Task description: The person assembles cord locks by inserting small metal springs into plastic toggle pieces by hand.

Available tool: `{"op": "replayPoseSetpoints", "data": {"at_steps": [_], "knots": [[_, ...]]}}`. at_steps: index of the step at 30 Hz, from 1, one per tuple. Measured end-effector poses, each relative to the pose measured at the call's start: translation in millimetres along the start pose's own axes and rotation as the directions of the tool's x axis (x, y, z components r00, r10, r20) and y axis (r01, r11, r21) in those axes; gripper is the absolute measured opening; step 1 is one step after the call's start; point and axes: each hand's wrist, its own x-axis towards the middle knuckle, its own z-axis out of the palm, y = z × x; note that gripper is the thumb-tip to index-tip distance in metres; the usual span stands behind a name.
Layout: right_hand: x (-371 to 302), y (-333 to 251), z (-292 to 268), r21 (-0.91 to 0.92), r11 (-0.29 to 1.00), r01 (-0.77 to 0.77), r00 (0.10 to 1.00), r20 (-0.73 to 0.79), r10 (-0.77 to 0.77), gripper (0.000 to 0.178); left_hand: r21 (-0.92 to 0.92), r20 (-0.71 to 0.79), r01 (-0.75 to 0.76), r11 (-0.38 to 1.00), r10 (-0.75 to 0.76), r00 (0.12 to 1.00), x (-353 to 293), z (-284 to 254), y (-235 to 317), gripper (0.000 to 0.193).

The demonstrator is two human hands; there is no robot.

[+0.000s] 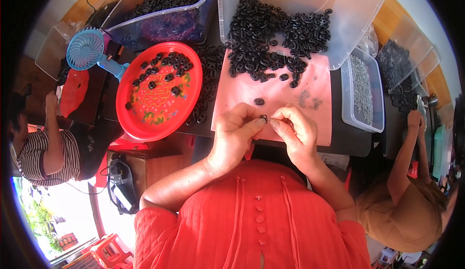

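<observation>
Close in front of my chest, my left hand (pixel 233 132) pinches a small black plastic piece (pixel 264 118) between thumb and fingers. My right hand (pixel 296 129) is beside it with thumb and fingertips pressed together; whatever they hold is too small to make out. Just beyond the hands, one black oval piece (pixel 259 102) lies alone on the pink sheet (pixel 286 94). Farther back, a pile of similar black oval pieces (pixel 256 36) spills from a clear plastic bin (pixel 351 17) tipped toward me. A few tiny grey bits (pixel 304 97) are scattered on the sheet's right side.
A red round tray (pixel 124 94) with several black pieces stands left, near a blue handheld fan (pixel 86 48). Behind it is a clear bin of black pieces (pixel 169 0). At right, a white box (pixel 346 97) holds small silvery pieces. People sit at both sides.
</observation>
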Motion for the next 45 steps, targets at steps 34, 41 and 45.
{"op": "replayPoseSetpoints", "data": {"at_steps": [34,41,45], "knots": [[0.7,-6.0,-3.9,0.05,0.987,-0.154,0.985,0.082,0.15,0.006,0.118,0.022,-0.169,0.979,0.167,0.986,0.8,3.2,-5.5,0.007],[2.1,-5.7,-4.3,0.015,0.992,-0.123,0.988,0.102,0.12,0.005,0.219,0.044,-0.279,0.935,0.276,0.96,3.7,1.9,-13.3,0.007],[2.4,-3.2,-3.5,-0.009,0.999,-0.051,0.994,0.097,0.051,0.005,0.223,0.069,-0.308,0.925,0.301,0.951,3.4,1.5,-15.3,0.006]]}}
